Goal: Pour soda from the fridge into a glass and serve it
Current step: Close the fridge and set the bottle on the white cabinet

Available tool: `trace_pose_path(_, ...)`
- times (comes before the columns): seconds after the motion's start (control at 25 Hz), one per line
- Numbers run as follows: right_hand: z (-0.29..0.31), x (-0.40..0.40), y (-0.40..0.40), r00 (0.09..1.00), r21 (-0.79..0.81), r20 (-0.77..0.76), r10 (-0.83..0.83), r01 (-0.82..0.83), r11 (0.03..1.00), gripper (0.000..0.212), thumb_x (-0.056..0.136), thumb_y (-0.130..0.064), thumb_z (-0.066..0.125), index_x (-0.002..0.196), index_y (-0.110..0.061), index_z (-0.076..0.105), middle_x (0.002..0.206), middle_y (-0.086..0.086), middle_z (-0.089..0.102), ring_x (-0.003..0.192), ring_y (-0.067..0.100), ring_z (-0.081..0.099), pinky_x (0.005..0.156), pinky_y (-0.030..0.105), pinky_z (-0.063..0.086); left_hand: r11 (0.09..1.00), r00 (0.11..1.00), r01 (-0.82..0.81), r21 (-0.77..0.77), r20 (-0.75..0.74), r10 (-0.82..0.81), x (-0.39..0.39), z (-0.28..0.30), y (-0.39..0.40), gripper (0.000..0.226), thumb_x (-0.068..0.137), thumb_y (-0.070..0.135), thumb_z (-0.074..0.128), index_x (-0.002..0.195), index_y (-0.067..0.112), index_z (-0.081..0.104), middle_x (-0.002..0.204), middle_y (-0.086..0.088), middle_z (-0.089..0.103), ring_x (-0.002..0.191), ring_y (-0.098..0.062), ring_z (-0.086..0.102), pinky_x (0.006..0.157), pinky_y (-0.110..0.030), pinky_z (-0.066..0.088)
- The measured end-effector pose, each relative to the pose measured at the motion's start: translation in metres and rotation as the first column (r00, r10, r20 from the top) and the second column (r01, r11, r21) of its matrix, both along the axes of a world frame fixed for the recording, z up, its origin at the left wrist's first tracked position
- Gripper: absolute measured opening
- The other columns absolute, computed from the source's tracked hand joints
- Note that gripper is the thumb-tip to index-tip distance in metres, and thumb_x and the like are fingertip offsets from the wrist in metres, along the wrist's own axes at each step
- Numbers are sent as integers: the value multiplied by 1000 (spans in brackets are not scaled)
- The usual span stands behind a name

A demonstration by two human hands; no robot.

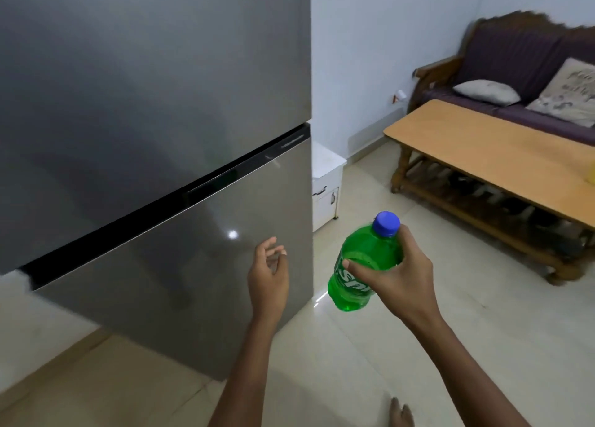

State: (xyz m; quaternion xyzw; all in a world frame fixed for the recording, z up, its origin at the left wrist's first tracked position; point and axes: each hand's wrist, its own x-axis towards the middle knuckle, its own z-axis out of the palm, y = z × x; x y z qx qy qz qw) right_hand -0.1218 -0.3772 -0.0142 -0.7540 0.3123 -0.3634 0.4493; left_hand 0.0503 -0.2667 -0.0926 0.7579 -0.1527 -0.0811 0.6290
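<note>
A green soda bottle (pixel 360 265) with a blue cap is held upright in my right hand (pixel 399 275), which wraps around its upper body. My left hand (pixel 269 272) hangs open just in front of the lower door of the grey fridge (pixel 154 111), close to its right edge, holding nothing. Both fridge doors look closed. No glass is in view.
A low wooden coffee table (pixel 483 149) stands to the right, with a yellow object at its far right edge. Behind it is a purple sofa (pixel 515 59) with cushions. A small white cabinet (pixel 325 185) sits beside the fridge. The floor is pale tile.
</note>
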Motion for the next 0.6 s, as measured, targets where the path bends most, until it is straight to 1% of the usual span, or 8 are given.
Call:
trace_pose_path(0.04, 2, -6, -22, 1000, -17, 6, -6, 6, 1000, 67, 57, -31, 91, 111, -41, 53, 95, -23, 63, 91, 1, 61, 75, 19, 49, 1000, 1000, 28, 3, -4, -28, -6, 0, -25, 24, 92, 9, 59, 111, 23, 57, 98, 4, 66, 85, 10, 60, 77, -4, 44)
trace_pose_path(0.08, 4, -11, -47, 1000, -41, 10, -5, 5, 999, 67, 56, -33, 91, 110, -44, 52, 96, -24, 63, 92, 1, 61, 75, 16, 48, 998, 998, 55, 6, -11, -55, -13, 1, -53, 24, 92, 11, 59, 111, 25, 57, 98, 6, 67, 85, 10, 60, 77, -6, 45)
trace_pose_path(0.2, 10, -20, -107, 1000, -81, -3, 18, -19, 997, 69, 56, -39, 89, 112, -48, 49, 99, -25, 63, 96, -2, 60, 75, 7, 45, 996, 995, 91, -7, -41, -92, -22, 0, -118, 25, 92, 13, 59, 111, 30, 56, 100, 7, 68, 91, -8, 63, 83, -20, 49)
trace_pose_path(0.24, 11, -22, -127, 1000, -93, -3, 26, -26, 995, 70, 57, -39, 88, 114, -46, 49, 101, -26, 63, 97, -3, 60, 75, 5, 44, 996, 995, 89, -11, -36, -90, -24, 1, -138, 25, 92, 14, 59, 110, 31, 56, 101, 7, 68, 92, -11, 64, 83, -23, 48)
trace_pose_path(0.32, 12, -19, -166, 999, -99, -16, 40, -41, 994, 72, 58, -39, 88, 118, -42, 48, 104, -25, 61, 98, -5, 58, 75, 1, 42, 996, 995, 88, -1, -43, -88, -23, 5, -176, 24, 93, 15, 59, 112, 30, 57, 103, 9, 68, 94, -10, 63, 83, -23, 47)
trace_pose_path(0.44, 5, -8, -209, 998, -94, -24, 53, -55, 994, 72, 59, -37, 89, 121, -34, 52, 106, -17, 63, 99, -2, 59, 76, 2, 42, 995, 994, 96, 24, -47, -95, -14, 9, -218, 25, 93, 16, 58, 114, 29, 56, 105, 12, 67, 95, -6, 62, 80, -17, 44)
trace_pose_path(0.48, 1, -2, -222, 998, -87, -29, 57, -59, 994, 72, 59, -36, 89, 122, -32, 53, 107, -16, 63, 99, 1, 59, 75, 2, 43, 995, 995, 95, 35, -44, -94, -8, 8, -230, 25, 93, 17, 58, 114, 30, 56, 105, 12, 67, 94, -7, 63, 80, -18, 45)
trace_pose_path(0.6, -13, 31, -276, 996, -59, -46, 75, -78, 995, 73, 60, -33, 90, 123, -28, 55, 106, -14, 64, 99, 3, 60, 73, 5, 45, 997, 997, 57, 56, -48, -54, 28, -1, -277, 26, 92, 19, 59, 114, 34, 55, 106, 12, 67, 92, -10, 63, 84, -28, 49)
